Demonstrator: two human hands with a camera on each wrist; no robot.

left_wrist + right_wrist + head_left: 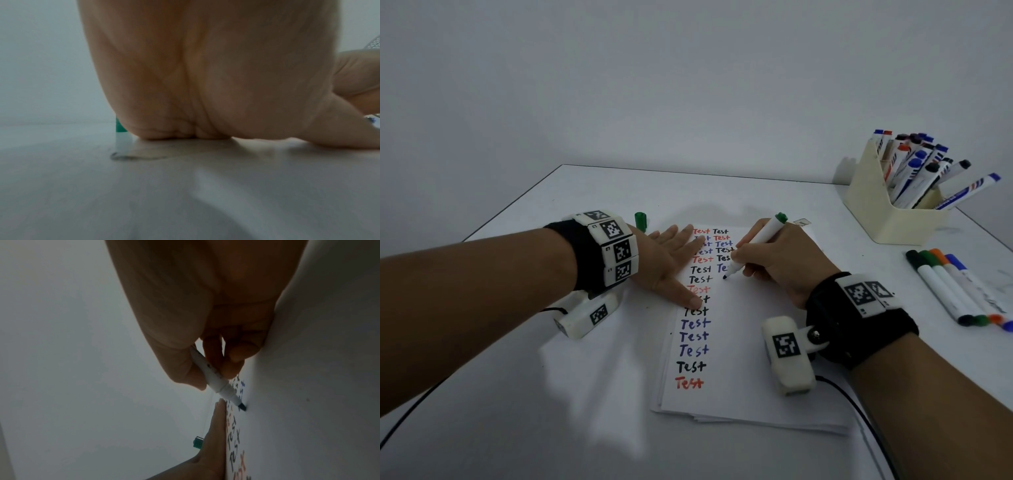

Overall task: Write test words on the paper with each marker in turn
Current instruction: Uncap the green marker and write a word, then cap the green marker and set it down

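Currently a green-capped marker [756, 248] is gripped by the right hand [784, 260], the fingers curled round its white barrel, and its dark tip is set against the paper [743, 342] just below the second column of "Test" words. The paper (a small stack of sheets) is laid near the middle of the table [551, 394], and its left side is pressed down by the left hand [671, 263], whose fingers are spread flat and hold nothing. A loose green cap [641, 221] is stood just beyond that hand, toward the far edge. Four markers [959, 287] are laid side by side near the right edge, and a cream holder [876, 202] filled with more markers is placed at the far right corner.
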